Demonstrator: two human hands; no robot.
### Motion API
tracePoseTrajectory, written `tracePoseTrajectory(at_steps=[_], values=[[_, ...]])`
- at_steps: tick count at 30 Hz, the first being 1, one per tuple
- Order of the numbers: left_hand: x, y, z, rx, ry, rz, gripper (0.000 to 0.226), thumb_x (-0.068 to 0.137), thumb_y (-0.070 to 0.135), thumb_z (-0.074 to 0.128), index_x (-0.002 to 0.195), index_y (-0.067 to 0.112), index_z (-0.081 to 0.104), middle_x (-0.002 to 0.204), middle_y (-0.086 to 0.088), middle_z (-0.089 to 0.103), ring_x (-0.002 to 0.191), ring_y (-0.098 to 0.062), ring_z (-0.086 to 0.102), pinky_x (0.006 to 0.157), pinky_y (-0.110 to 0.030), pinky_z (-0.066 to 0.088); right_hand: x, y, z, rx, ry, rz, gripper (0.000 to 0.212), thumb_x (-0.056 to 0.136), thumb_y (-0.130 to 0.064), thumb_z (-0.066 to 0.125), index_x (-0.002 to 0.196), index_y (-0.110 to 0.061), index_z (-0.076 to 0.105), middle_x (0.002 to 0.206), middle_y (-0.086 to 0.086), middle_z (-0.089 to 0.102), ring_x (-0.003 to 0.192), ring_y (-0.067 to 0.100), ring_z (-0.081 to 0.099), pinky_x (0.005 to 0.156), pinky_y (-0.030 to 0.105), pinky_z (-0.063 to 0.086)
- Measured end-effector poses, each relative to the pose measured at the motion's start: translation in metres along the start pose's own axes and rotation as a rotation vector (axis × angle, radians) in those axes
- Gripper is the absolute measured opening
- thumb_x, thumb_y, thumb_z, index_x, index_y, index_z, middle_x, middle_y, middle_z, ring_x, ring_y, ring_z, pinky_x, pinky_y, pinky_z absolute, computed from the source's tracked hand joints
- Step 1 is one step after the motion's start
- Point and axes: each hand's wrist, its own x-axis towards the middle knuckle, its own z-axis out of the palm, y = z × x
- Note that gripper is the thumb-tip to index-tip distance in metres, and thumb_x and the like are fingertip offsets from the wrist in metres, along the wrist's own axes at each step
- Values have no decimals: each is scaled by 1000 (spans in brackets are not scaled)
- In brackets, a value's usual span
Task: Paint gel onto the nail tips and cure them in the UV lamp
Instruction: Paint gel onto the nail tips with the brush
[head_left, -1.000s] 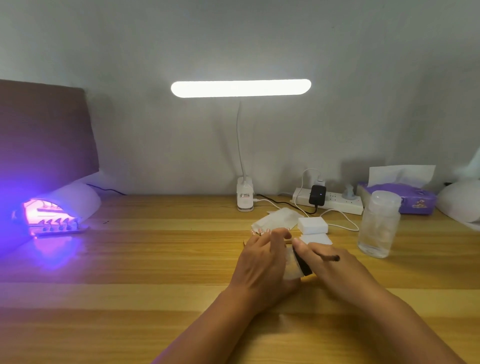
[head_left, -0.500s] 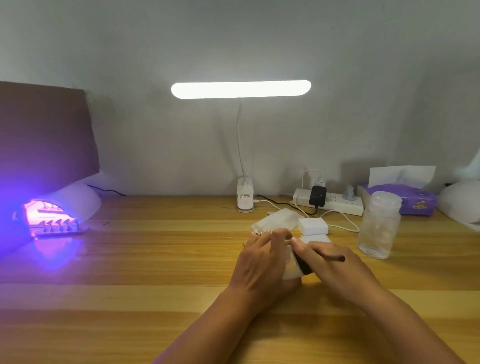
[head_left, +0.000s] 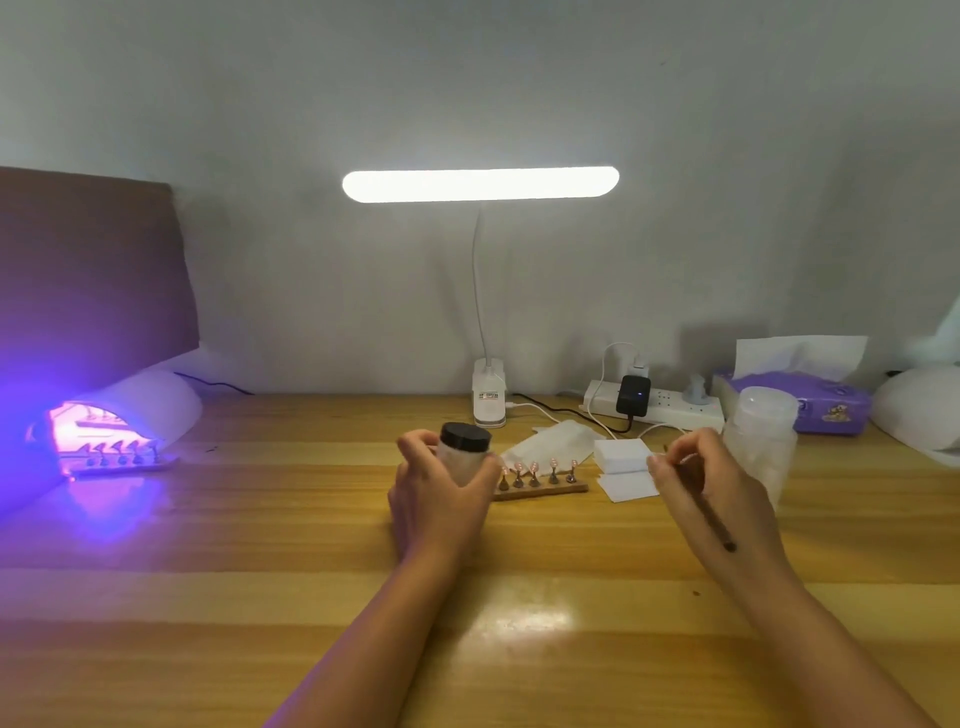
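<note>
On the wooden desk (head_left: 208, 597), near centre, the left hand (head_left: 439, 501) grips a small jar (head_left: 464, 451) with a black lid, fingers and thumb wrapped around its pale body. Just right of the jar, a wooden strip (head_left: 540, 487) carries a row of nail tips (head_left: 535, 470) on upright stands. The right hand (head_left: 711, 491) is further right, apart from the strip, with fingertips pinched closed on a thin brush (head_left: 714, 522) whose dark end points toward the near edge. White pads (head_left: 621, 457) lie between the strip and the right hand. A clear plastic bottle (head_left: 761, 441) stands just behind the right hand. At far left, the UV lamp (head_left: 130, 415) glows violet, with a second rack of tips (head_left: 122, 457) sitting in its opening. A desk light (head_left: 480, 183), power strip (head_left: 660, 405) and tissue box (head_left: 800, 405) line the far edge.
</note>
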Motion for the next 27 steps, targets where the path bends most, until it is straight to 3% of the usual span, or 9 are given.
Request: tracePoseTrajectory(at_steps=[2, 4, 6, 9, 12, 17, 19, 22, 27], values=[[6, -6, 0, 5, -28, -60, 55, 82, 54, 69, 113, 30, 30, 120, -2, 55, 105, -21, 54, 91, -42, 50, -2, 2, 2, -58, -87, -3, 24, 94, -16, 59, 117, -15, 58, 101, -1, 66, 87, 18, 65, 71, 32, 56], [11, -11, 1, 95, -21, -64, 58, 82, 59, 66, 124, 27, 41, 127, -2, 48, 118, -21, 48, 97, -36, 43, -3, 4, 4, -55, -122, 0, 35, 97, -7, 52, 129, -20, 56, 112, 0, 67, 92, 22, 65, 76, 40, 58], [15, -14, 1, 171, 22, -47, 62, 83, 61, 64, 131, 27, 46, 129, -4, 44, 123, -23, 42, 98, -34, 37, -3, 3, 5, 78, -105, 51, 35, 100, -6, 42, 123, -26, 59, 109, -4, 68, 89, 26, 65, 74, 45, 58], [22, -17, -1, 225, 0, -63, 66, 83, 66, 60, 136, 29, 48, 129, -2, 50, 122, -23, 46, 97, -38, 39, 3, 7, 4, 278, -59, 124, 26, 100, -12, 45, 102, -32, 62, 101, -13, 66, 91, 12, 63, 72, 29, 53], [25, -19, -2, 300, -94, -116, 67, 82, 68, 59, 137, 31, 47, 128, 1, 54, 120, -20, 49, 96, -39, 40, 8, 13, 7, 113, -36, 11, 21, 94, -7, 58, 99, -27, 58, 97, -15, 62, 90, 2, 59, 73, 22, 51], [26, -15, 2, 261, -146, -155, 77, 82, 59, 67, 143, 25, 34, 131, 7, 57, 124, -17, 52, 100, -40, 36, 23, 18, 29, -37, -181, 68, 24, 91, -17, 65, 104, -31, 50, 101, -13, 61, 88, 10, 62, 76, 31, 56], [23, -13, 2, 206, -138, -162, 75, 83, 48, 71, 141, 21, 31, 133, 3, 55, 119, -19, 56, 100, -40, 42, 30, 21, 39, -120, -232, 97, 21, 91, -23, 65, 104, -31, 52, 102, -13, 62, 90, 12, 63, 79, 35, 56], [12, -12, 1, 203, -115, -136, 53, 84, 31, 70, 120, 23, 31, 122, -1, 54, 104, -21, 58, 85, -36, 48, 38, 24, 52, -277, -248, 43, 15, 92, -26, 63, 103, -32, 54, 101, -8, 66, 89, 13, 61, 75, 32, 56], [0, -11, 3, 354, -186, 38, 24, 88, 28, 58, 104, 27, 41, 110, 8, 55, 103, -12, 48, 84, -28, 44, 40, 29, 70, -351, -191, -72, 14, 96, -18, 52, 100, -32, 54, 103, -10, 60, 90, 8, 52, 69, 26, 51]])
